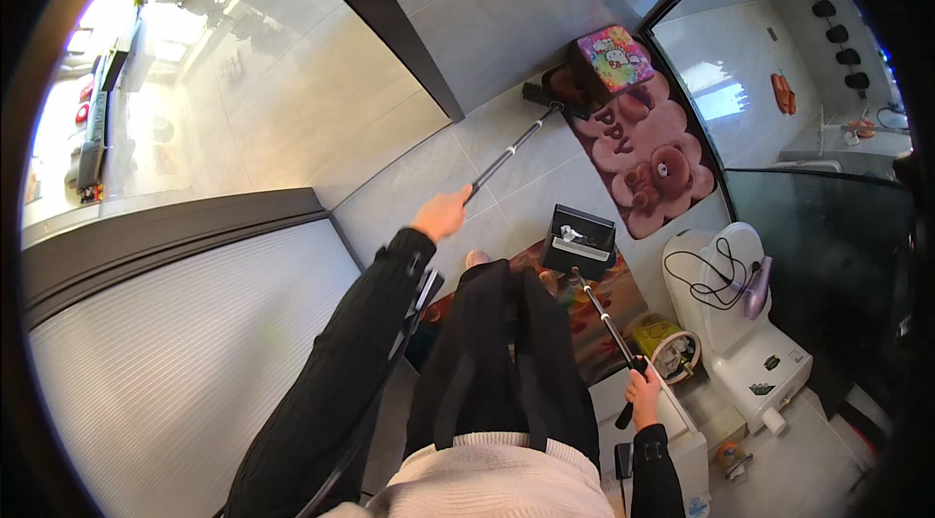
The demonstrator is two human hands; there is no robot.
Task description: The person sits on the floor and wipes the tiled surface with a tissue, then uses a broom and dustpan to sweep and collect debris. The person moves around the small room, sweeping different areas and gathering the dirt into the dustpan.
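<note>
The pale glossy floor tiles (409, 187) fill the middle of the frame, smooth and hard; the risk I judge largest is a slip on that sheen, as the person stands over a colourful mat (594, 314) whose edge could ruck underfoot; right of centre lies a plush pink bear-printed rug (653, 158), soft and thick, and the broom head (560, 90) at upper centre sits on its edge, so its bristles could snag the pile and drag it; at lower right the white toilet (750, 362) is rounded and shiny, with a black cord and a lilac hair dryer (758, 284) lying loose on its lid, which a swung handle could knock off; the black dustpan (580, 240), boxy hard plastic at centre, rests on the floor and may tip if its thin metal pole tilts; the long broom handle (506, 156) is a slim dark rod; the left hand (440, 214) is wrapped closed round its near end; the right hand (643, 399), at lower right, is curled tight round the dustpan pole's black grip.
</note>
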